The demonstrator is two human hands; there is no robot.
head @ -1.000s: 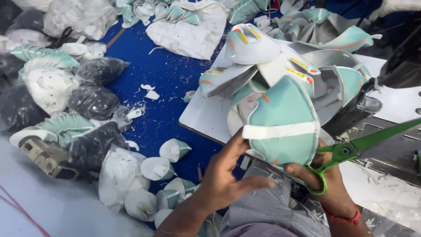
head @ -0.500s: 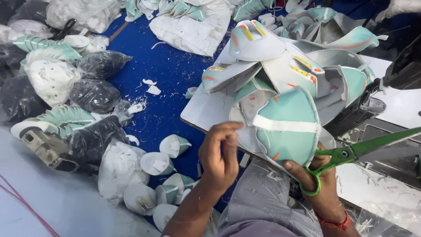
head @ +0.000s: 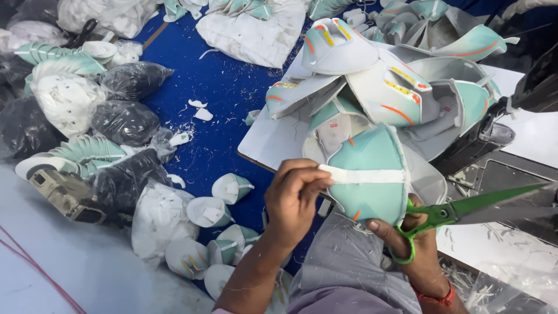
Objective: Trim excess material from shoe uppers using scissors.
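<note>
Mint shoe-upper piece (head: 372,177), white strap pinched taut by closed left hand (head: 293,195); green-handled scissors (head: 459,210) gripped in right hand (head: 415,247), best kept snipping close along edge.

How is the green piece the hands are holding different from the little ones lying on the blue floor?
The held mint-green shoe piece is larger, while the small pieces on the floor are little. The held piece sits in the left hand, beside the right hand with green scissors; the small pieces lie loose and untouched. The held piece has a white band across it; the small pieces show mostly white. Both share mint-and-white colouring.
</note>
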